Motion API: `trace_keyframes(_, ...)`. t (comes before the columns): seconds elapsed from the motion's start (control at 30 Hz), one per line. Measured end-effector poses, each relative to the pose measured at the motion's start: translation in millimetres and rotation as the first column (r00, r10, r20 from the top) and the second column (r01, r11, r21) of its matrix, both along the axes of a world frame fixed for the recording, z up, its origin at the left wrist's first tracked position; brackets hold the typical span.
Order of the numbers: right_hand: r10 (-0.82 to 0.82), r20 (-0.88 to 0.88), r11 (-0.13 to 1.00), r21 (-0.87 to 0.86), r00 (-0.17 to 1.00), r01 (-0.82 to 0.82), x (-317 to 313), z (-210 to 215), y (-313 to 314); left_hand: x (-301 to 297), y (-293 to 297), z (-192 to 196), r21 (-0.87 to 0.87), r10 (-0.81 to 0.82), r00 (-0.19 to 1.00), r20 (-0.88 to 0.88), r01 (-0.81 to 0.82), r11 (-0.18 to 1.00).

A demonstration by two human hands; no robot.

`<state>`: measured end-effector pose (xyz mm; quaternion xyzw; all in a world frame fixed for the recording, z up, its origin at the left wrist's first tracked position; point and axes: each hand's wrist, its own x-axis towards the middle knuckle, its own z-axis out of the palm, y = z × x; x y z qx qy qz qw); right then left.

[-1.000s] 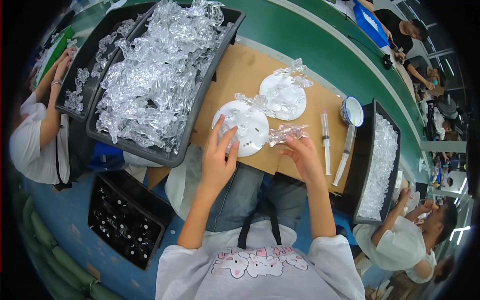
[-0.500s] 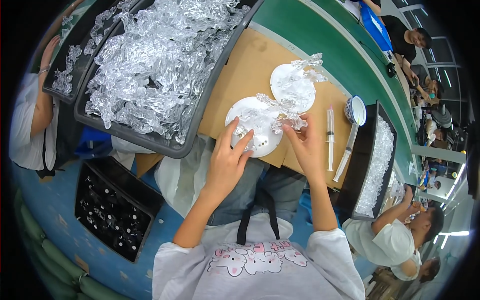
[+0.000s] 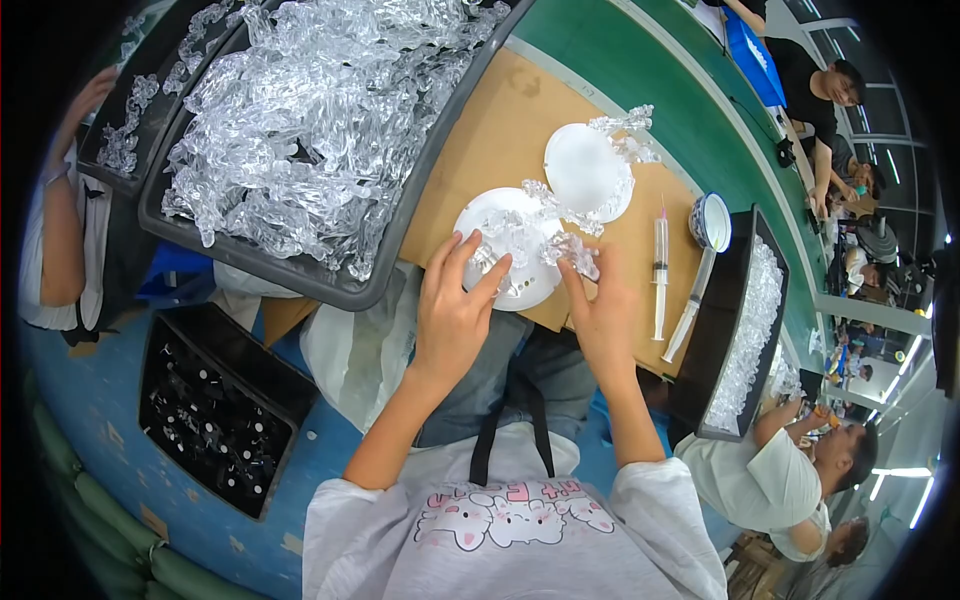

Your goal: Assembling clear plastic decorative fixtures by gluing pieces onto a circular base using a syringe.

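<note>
Left: big dark tray [image 3: 355, 294] heaped with clear plastic pieces [image 3: 300, 130]. Left hand [image 3: 452, 318] half open, fingers spread over left side of near white disc [image 3: 541, 290]; cannot tell whether it grips anything. Right hand [image 3: 604, 318] pinches a clear piece [image 3: 574, 252] at that disc's right edge, above the desk [image 3: 590, 50]. Second white disc [image 3: 580, 170] lies just beyond. Farther right: two syringes [image 3: 660, 272], blue-and-white bowl [image 3: 709, 222], black tray [image 3: 722, 318] of clear pieces.

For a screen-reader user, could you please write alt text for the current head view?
A person's right hand holds a clear piece at the edge of a white disc, the left hand opposite; two syringes lie to the right, a dark bin of clear pieces left.
</note>
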<state>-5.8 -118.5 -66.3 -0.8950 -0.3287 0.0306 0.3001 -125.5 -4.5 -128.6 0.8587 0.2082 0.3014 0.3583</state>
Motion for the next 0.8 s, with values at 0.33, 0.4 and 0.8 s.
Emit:
trace_keyframes(0.33, 0.025, 0.042, 0.995, -0.1, 0.999, -0.021, 4.4, 1.7, -2.5, 1.3, 0.6, -2.3, -0.034, 0.012, 0.999, 0.03, -0.011, 0.999)
trace_keyframes(0.4, -0.007, -0.112, 1.0, 0.0, 0.994, 0.007, 15.6, 1.0, -1.6, 1.5, 0.5, -1.2, -0.036, 0.013, 0.999, 0.04, -0.012, 0.999)
trace_keyframes(0.8, -0.023, -0.197, 0.999, 0.022, 0.98, 0.028, 7.6, 5.9, 5.8, 1.1, 0.5, -6.0, -0.064, 0.012, 0.998, 0.062, -0.008, 0.998)
